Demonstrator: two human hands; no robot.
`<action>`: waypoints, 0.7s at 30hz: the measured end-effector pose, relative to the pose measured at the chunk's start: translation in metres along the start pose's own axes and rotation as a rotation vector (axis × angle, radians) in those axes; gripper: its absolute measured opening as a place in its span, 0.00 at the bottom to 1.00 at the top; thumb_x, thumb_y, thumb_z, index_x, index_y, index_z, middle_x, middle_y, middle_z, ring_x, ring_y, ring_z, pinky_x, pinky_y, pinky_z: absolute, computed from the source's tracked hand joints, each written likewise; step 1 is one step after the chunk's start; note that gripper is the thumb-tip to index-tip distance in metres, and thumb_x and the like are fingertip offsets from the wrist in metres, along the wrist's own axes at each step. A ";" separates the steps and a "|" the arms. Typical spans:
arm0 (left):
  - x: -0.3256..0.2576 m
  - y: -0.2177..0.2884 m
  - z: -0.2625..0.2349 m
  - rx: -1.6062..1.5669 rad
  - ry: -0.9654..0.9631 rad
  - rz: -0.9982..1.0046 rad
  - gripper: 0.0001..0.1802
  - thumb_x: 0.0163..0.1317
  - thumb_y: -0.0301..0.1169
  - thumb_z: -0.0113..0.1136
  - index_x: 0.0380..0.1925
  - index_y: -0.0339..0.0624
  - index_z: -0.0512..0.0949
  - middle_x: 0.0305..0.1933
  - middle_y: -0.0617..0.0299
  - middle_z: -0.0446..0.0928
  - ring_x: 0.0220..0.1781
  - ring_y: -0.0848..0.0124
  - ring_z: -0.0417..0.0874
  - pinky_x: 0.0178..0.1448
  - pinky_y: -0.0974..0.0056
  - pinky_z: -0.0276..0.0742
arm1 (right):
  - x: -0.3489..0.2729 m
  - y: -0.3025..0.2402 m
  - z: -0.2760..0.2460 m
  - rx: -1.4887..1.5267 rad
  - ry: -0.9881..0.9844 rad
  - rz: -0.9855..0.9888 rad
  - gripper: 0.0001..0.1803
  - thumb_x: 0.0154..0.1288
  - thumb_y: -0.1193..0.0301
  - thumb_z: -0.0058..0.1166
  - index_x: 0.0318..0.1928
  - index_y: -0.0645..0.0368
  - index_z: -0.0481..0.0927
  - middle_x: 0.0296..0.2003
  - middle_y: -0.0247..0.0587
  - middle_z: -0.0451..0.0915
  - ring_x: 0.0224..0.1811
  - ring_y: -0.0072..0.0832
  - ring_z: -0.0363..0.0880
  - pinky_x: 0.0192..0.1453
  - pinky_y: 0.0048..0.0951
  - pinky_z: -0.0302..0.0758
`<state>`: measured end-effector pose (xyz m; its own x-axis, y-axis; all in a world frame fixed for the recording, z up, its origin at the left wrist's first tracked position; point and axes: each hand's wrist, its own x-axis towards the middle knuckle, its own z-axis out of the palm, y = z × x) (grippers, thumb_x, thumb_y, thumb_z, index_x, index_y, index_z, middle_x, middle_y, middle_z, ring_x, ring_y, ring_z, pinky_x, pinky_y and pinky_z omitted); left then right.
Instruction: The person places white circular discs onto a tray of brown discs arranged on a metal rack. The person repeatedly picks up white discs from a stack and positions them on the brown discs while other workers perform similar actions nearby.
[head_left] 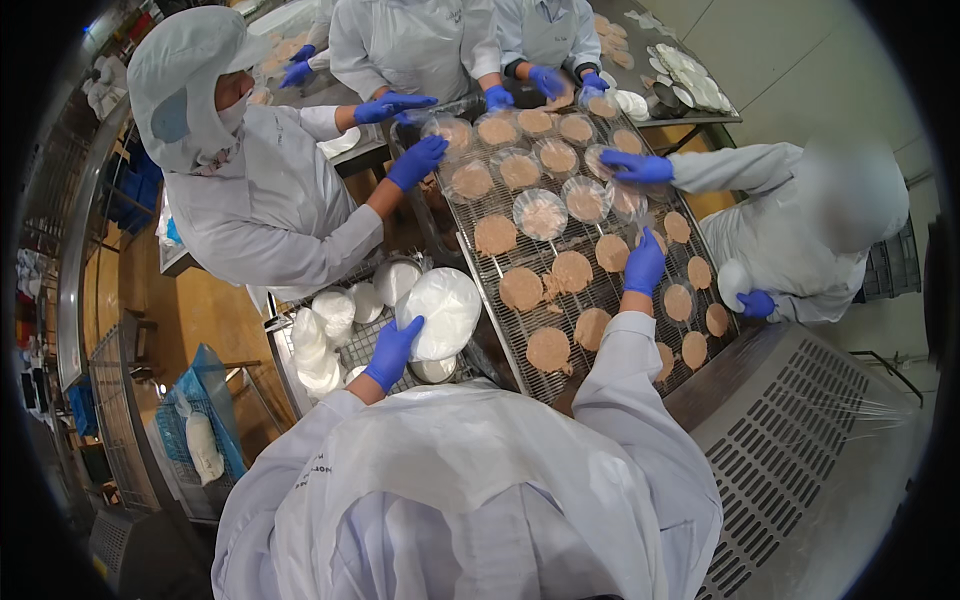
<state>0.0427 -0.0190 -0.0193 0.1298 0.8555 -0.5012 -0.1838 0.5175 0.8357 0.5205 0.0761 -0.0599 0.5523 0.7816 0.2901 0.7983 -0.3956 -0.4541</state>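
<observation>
My left hand grips the near edge of a stack of round white sheets, held left of the wire conveyor. My right hand reaches over the conveyor, fingers stretched forward beside a flat pinkish patty; its fingertips partly cover another patty, and contact is hard to make out. Several bare round patties, such as one patty, lie on the near part of the wire belt. Farther off, patties have clear round film sheets about them, like the film-covered patty.
A wire rack at left holds more round white stacks. Co-workers in white coats and blue gloves reach over the belt from the left, far side and right; one gloved hand is near mine. A slotted metal cover stands at right.
</observation>
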 end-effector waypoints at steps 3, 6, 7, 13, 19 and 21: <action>-0.001 -0.005 0.008 -0.016 -0.055 -0.015 0.25 0.56 0.38 0.58 0.48 0.29 0.69 0.43 0.56 0.75 0.41 0.70 0.77 0.45 0.68 0.72 | -0.037 0.019 0.024 -0.251 0.124 -0.383 0.16 0.61 0.68 0.43 0.45 0.65 0.74 0.37 0.55 0.77 0.40 0.44 0.77 0.46 0.36 0.72; 0.006 -0.004 0.009 0.014 -0.026 0.017 0.25 0.56 0.38 0.58 0.48 0.29 0.70 0.43 0.56 0.75 0.41 0.70 0.77 0.45 0.67 0.72 | -0.058 -0.059 0.006 0.020 -0.441 -0.249 0.16 0.61 0.70 0.41 0.49 0.59 0.71 0.40 0.53 0.77 0.44 0.39 0.77 0.45 0.38 0.72; 0.004 -0.006 0.008 0.055 -0.045 0.002 0.25 0.56 0.38 0.58 0.48 0.29 0.70 0.43 0.56 0.75 0.41 0.70 0.77 0.45 0.67 0.72 | -0.080 -0.062 0.017 -0.061 -0.336 -0.388 0.16 0.61 0.69 0.41 0.49 0.59 0.72 0.40 0.54 0.77 0.44 0.40 0.76 0.46 0.37 0.72; -0.001 0.007 0.008 0.089 -0.053 -0.029 0.26 0.58 0.37 0.56 0.52 0.32 0.66 0.47 0.56 0.73 0.45 0.71 0.75 0.47 0.67 0.73 | -0.024 -0.147 0.046 0.327 -0.534 -0.278 0.22 0.63 0.60 0.40 0.50 0.62 0.71 0.53 0.59 0.68 0.55 0.45 0.67 0.57 0.39 0.65; 0.001 0.007 -0.002 0.036 0.043 -0.059 0.26 0.57 0.38 0.58 0.50 0.30 0.68 0.44 0.57 0.75 0.42 0.71 0.76 0.46 0.68 0.73 | -0.009 -0.156 0.141 0.053 -0.258 -0.566 0.17 0.61 0.63 0.41 0.44 0.58 0.76 0.50 0.52 0.71 0.52 0.46 0.69 0.55 0.40 0.66; -0.006 0.010 -0.009 0.045 0.138 -0.060 0.26 0.56 0.38 0.59 0.49 0.30 0.69 0.43 0.57 0.75 0.41 0.71 0.77 0.46 0.69 0.72 | -0.009 -0.184 0.125 0.090 -0.567 -0.482 0.14 0.59 0.64 0.44 0.40 0.59 0.77 0.46 0.52 0.74 0.44 0.47 0.74 0.49 0.40 0.70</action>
<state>0.0315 -0.0189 -0.0104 0.0036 0.8190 -0.5738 -0.1351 0.5689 0.8112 0.3385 0.2019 -0.0838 -0.0818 0.9966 0.0069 0.8842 0.0757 -0.4610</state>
